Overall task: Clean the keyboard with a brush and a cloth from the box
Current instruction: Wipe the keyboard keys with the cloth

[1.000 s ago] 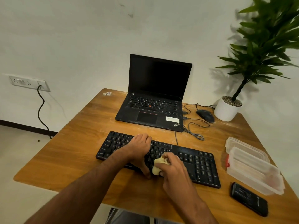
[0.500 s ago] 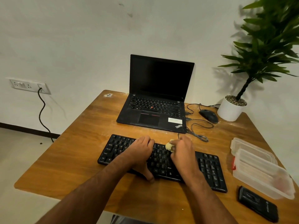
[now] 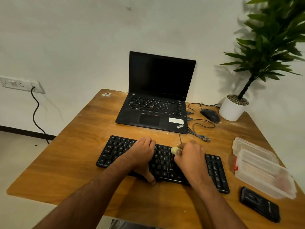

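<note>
Wiping step appears under way: right hand (image 3: 189,156) is pinching the cloth (image 3: 174,149) at the top key rows of the keyboard (image 3: 163,164); left hand (image 3: 140,154), grip relaxed, is steadying it. Next, likely the unwiped rows.

My left hand (image 3: 140,154) lies on the black keyboard (image 3: 162,163), thumb hooked over its near edge. My right hand (image 3: 191,156) grips a pale yellow cloth (image 3: 174,149) against the top rows. Behind sits an open laptop (image 3: 156,96) — beside it a mouse (image 3: 210,115), and a clear box (image 3: 262,169) at the table's (image 3: 79,146) right.
</note>
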The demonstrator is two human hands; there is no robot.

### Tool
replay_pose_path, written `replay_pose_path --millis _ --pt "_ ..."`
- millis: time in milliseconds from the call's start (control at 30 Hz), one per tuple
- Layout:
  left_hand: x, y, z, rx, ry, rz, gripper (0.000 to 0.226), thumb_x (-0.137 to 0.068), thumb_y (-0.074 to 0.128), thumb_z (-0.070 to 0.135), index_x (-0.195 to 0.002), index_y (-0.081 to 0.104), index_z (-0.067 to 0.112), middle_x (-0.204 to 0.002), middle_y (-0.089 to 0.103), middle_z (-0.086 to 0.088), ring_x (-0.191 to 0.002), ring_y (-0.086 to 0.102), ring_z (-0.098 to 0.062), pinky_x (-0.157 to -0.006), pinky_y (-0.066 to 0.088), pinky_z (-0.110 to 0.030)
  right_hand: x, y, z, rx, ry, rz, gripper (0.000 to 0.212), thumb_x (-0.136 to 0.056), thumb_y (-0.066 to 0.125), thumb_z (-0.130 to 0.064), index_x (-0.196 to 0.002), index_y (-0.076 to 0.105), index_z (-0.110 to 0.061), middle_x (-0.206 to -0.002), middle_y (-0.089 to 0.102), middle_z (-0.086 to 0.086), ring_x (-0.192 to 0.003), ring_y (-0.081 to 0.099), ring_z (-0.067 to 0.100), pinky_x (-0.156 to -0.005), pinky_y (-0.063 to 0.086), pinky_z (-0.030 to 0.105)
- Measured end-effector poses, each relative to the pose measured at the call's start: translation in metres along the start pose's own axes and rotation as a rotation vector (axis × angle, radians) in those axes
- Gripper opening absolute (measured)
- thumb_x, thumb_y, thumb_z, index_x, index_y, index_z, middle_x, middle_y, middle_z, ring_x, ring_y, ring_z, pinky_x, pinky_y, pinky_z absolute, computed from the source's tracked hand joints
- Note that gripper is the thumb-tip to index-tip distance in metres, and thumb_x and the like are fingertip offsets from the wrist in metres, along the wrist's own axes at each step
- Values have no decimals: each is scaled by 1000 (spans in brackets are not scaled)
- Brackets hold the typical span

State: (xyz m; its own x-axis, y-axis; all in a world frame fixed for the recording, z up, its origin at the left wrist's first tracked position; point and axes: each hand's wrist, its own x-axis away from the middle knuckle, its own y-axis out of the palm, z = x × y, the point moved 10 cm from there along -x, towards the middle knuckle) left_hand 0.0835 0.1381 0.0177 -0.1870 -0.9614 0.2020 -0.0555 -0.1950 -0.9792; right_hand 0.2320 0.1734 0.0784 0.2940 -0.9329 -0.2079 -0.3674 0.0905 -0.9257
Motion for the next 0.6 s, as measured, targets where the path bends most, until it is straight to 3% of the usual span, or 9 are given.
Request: replay_pose_path --millis 133,300,600 --pt "1 0 0 -15 -2 0 137 -56 80 83 -154 26 3 -146 36 -11 -132 35 -26 -122 30 -41 -30 8 2 58 24 -21 17 -80 71 -22 -94 79 -19 -96 70 4 -87 64 18 -80 58 35" --pt "-1 2 0 8 -15 -5 135 -56 82 80 -153 27 4 -144 37 -11 -132 36 -26 -122 30 -41 1 12 -21 175 -133 -64 30 -89 66 -22 -118 70 -18 -129 54 9 -120 47 23 -105 42 39" --pt "-2 3 0 4 -19 -7 135 -56 82 81 -153 28 4 -144 37 -11 -132 36 -27 -123 29 -41 -18 7 -2 37 -61 -19 27 -81 77 -14 -108 77 -18 -112 63 4 -107 57 17 -95 52 32"
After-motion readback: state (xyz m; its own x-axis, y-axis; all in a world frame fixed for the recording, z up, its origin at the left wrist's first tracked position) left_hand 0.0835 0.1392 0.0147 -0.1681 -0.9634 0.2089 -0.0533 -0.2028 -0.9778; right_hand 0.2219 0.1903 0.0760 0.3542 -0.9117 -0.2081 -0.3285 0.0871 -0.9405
